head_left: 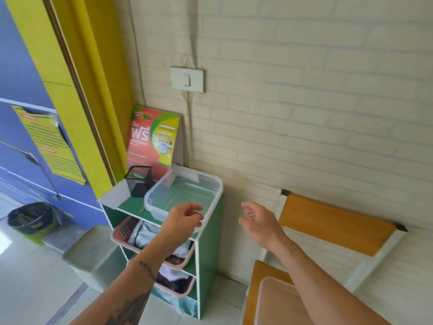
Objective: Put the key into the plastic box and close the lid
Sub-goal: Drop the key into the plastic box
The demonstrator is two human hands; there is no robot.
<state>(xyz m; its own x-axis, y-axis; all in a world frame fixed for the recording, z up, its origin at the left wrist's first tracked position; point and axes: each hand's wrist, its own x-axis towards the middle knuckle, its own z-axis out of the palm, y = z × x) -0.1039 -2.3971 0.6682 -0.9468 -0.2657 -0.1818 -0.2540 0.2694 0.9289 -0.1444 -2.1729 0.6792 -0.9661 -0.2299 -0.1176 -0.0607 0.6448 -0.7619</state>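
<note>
A clear plastic box stands open on top of a green shelf unit. My left hand hovers at the box's near rim, fingers loosely curled, with nothing visible in them. My right hand is just right of the box, apart from it, pinching a small silver key between thumb and fingers. The translucent lid lies flat on a wooden chair seat at the lower right.
A black mesh pen holder and a red-green leaflet stand behind the box. Pink baskets fill the shelves below. The chair's backrest leans by the brick wall. A bin sits at the left.
</note>
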